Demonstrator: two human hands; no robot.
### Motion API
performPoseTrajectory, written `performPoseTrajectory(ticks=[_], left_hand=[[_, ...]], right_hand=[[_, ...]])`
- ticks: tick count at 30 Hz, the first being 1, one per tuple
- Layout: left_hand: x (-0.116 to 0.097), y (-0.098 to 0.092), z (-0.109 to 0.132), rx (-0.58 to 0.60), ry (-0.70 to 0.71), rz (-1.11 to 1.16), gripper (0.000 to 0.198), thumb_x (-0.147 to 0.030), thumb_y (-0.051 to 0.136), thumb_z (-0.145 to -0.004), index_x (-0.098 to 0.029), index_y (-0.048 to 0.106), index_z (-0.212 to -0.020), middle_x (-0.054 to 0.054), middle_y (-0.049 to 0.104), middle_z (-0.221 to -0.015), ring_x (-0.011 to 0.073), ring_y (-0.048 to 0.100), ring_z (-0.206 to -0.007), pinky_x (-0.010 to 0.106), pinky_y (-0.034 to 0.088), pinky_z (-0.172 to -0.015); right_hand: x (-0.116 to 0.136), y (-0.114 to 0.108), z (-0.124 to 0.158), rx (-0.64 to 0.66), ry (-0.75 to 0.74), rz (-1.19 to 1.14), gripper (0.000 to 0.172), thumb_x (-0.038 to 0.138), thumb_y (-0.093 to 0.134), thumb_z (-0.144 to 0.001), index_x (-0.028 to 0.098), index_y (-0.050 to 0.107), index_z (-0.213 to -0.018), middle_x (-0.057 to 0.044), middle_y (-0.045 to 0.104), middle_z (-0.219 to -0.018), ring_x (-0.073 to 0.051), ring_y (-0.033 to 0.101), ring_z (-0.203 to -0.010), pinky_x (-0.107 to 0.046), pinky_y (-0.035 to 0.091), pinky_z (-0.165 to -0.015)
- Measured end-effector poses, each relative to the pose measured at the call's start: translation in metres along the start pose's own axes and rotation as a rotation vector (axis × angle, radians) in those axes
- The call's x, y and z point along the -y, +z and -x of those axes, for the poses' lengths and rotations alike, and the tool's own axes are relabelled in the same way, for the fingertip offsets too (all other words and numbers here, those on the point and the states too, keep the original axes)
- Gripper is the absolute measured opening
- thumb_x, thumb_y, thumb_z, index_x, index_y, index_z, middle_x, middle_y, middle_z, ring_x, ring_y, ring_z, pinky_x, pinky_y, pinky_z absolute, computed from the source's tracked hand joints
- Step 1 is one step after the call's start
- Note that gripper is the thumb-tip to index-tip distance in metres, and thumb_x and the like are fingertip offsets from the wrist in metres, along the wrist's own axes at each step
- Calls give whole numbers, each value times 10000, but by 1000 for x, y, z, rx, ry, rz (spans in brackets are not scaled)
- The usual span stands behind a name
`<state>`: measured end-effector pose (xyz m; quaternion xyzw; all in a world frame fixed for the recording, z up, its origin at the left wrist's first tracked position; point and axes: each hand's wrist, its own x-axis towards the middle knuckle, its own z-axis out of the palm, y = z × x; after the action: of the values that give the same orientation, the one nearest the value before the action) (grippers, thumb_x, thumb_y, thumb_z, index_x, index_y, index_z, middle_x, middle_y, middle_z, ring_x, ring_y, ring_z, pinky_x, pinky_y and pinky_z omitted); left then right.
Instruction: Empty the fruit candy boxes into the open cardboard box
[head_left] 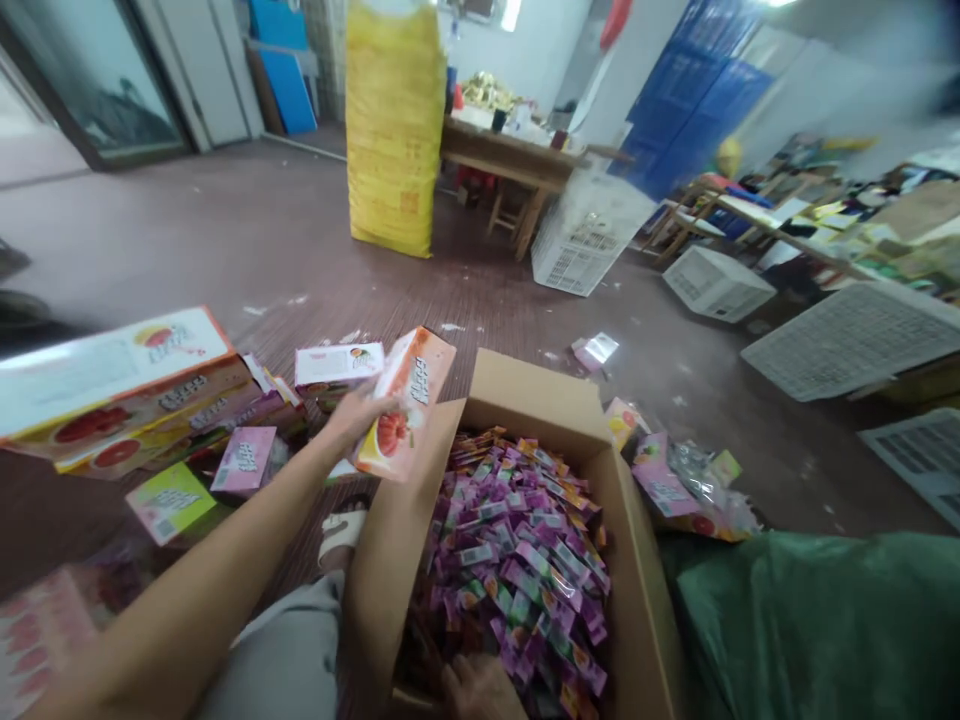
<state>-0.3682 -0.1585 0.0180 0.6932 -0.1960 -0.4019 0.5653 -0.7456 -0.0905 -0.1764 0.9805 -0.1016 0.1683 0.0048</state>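
Observation:
My left hand (pixel 358 415) is closed around the side of an orange printed box (pixel 411 400) with a cut-fruit picture, held tilted just left of an open cardboard carton (pixel 536 395). A heap of small purple, orange and green sachets (pixel 517 550) fills the carton. Low in its near left corner, my right hand (pixel 484 688) reaches in among the sachets. Its fingers look curled; whatever they hold is hidden. Behind the left hand lies a white-topped box (pixel 339 362).
Long fruit-print boxes (pixel 120 380), a pink box (pixel 244 458) and a green box (pixel 171 502) lie at left. Torn packaging (pixel 686 480) and a green bag (pixel 817 625) are at right. Further off stand a yellow sack (pixel 395 130), a white crate (pixel 589 230) and a wooden table (pixel 510 155).

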Motion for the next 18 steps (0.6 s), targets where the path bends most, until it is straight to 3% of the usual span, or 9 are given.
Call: performPoseTrajectory(ticks=[2, 4, 6, 8, 10, 12, 14, 16, 18], left_hand=[[-13, 27, 37, 193, -89, 349, 668, -327, 738, -565, -179, 608, -1203, 103, 716, -903, 306, 685, -821, 431, 528, -769], [-21, 56, 73, 321, -236, 504, 560, -316, 717, -582, -133, 638, -1105, 102, 718, -795, 275, 691, -710, 393, 553, -684], [-22, 81, 104, 364, -322, 547, 484, -337, 686, -614, -130, 656, -1051, 97, 715, -736, 281, 695, -697, 389, 563, -659], [-17, 100, 127, 332, -313, 530, 453, -335, 668, -630, -151, 663, -1044, 77, 713, -697, 289, 699, -700, 391, 567, -666], [-6, 115, 140, 307, -303, 495, 474, -308, 675, -610, -159, 662, -1060, 60, 704, -658, 294, 699, -678, 400, 568, -680], [8, 126, 147, 373, -367, 486, 535, -308, 689, -592, -150, 653, -1101, 61, 710, -666, 304, 704, -675, 419, 570, -703], [20, 136, 150, 477, -491, 501, 597, -357, 698, -605, -145, 634, -1159, 79, 732, -729, 319, 713, -706, 441, 570, -723], [29, 148, 149, 540, -593, 509, 641, -416, 702, -644, -133, 611, -1213, 108, 747, -811, 333, 721, -756, 455, 569, -746], [34, 159, 145, 551, -639, 526, 661, -461, 699, -693, -116, 594, -1247, 130, 752, -860, 338, 725, -790, 458, 568, -768]], right_hand=[[6, -2, -3, 43, 116, -134, 765, 865, 223, -790, 209, 565, -593, -50, 575, -494, -176, 501, -426, -291, 299, -425], [7, -14, -13, 96, 346, -432, 812, 915, 208, -740, 203, 561, -571, -59, 599, -533, -183, 539, -492, -289, 374, -490], [0, -36, -29, 93, 667, -863, 792, 906, 249, -750, 203, 563, -568, -57, 612, -564, -192, 573, -555, -296, 431, -555], [-19, -71, -51, 3, 924, -1207, 800, 870, 195, -798, 205, 622, -671, -59, 643, -625, -201, 611, -605, -306, 472, -585], [-45, -113, -70, -137, 1010, -1398, 843, 817, 92, -847, 203, 667, -919, -70, 702, -775, -204, 656, -680, -320, 515, -623], [-73, -154, -82, -332, 1063, -1815, 713, 786, 305, -854, 211, 645, -1103, -77, 732, -943, -226, 686, -806, -377, 551, -736], [-94, -184, -86, -429, 1077, -2044, 562, 672, 546, -822, 237, 630, -1168, -58, 744, -988, -235, 699, -865, -411, 561, -809], [-107, -200, -84, -436, 1132, -2135, 520, 556, 681, -771, 240, 630, -1181, -51, 755, -986, -248, 710, -894, -438, 567, -848], [-115, -200, -80, -421, 1229, -2165, 520, 493, 729, -739, 221, 637, -1172, -61, 762, -973, -268, 718, -910, -465, 572, -863]])
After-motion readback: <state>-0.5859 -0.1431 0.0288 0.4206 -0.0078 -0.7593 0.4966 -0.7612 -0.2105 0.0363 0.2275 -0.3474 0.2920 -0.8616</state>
